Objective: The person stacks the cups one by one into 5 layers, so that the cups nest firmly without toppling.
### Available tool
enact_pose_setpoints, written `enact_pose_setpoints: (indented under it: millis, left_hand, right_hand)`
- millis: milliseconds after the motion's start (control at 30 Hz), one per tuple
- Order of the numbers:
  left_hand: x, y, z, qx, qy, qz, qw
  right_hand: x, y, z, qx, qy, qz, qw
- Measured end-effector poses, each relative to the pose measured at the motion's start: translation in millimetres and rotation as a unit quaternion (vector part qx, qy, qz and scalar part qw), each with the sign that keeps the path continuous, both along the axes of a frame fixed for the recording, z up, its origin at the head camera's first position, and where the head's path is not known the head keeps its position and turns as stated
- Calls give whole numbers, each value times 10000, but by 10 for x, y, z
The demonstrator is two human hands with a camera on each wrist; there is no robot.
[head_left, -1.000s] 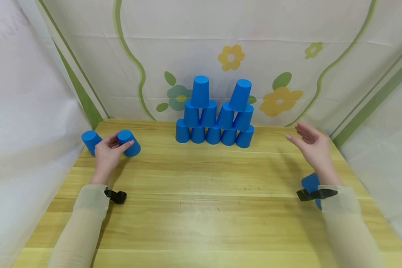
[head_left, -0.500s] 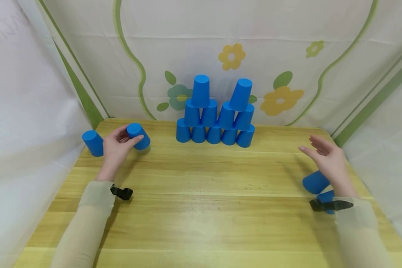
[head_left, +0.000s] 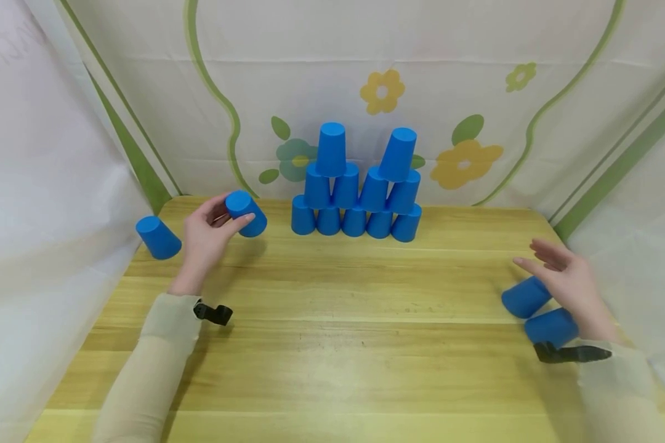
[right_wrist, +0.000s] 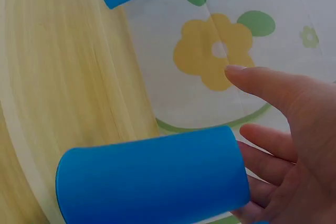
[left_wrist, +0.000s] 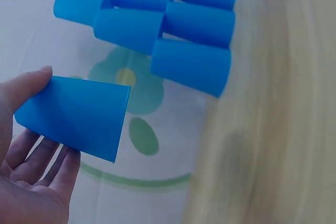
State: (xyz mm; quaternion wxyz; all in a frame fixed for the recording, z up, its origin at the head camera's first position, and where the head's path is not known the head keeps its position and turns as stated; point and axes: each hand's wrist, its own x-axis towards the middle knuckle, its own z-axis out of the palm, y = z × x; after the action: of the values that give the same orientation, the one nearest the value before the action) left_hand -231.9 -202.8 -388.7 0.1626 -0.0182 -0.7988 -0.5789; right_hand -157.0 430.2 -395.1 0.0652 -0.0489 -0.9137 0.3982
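My left hand (head_left: 204,240) holds a blue cup (head_left: 250,218) upside down above the table, thumb on the near side and fingers behind. In the left wrist view, the same cup (left_wrist: 73,116) sits between thumb and fingers. Centre back, blue cups form a stepped stack (head_left: 354,194), two single cups on its top row. My right hand (head_left: 573,286) is at the right with fingers extended, holding nothing. Beside it two upside-down cups, a farther one (head_left: 523,298) and a nearer one (head_left: 551,327), are partly covered by the hand and wrist strap.
Another upside-down blue cup (head_left: 159,239) stands at the table's left edge. The wooden table (head_left: 332,369) ends at a white flowered curtain (head_left: 449,74) behind, with white cloth (head_left: 44,215) on the left side as well.
My left hand has lifted its cup and carried it rightward and farther back, towards the stack. My right hand has drawn back towards the right and nearer, uncovering more of two cups.
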Motion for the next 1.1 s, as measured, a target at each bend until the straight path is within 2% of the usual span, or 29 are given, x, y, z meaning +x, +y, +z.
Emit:
enact_pose_setpoints:
  millis: [200,433,600,767,900,1100]
  left_hand:
    - [-16,180,171,336,432,-143,9984]
    - [-79,432,365,929,1029,-412,9895]
    - [-142,594,490,992,1282,-676,9845]
    - [-223,754,636,952,1425,-786,9821]
    - [-253,886,816,898,1621,-832,9792]
    - [-162,1090,1183,1025,1926,-990,9709]
  right_hand:
    - [92,136,-42,23,-9,109,9999]
    - [176,229,-34,54,-152,216,9996]
    - [185,231,6,256,-221,396,9986]
    - [192,233,14,472,-441,486,9967]
    - [203,275,32,494,-618,489,9957]
    - [252,340,62,517,-852,472,9939]
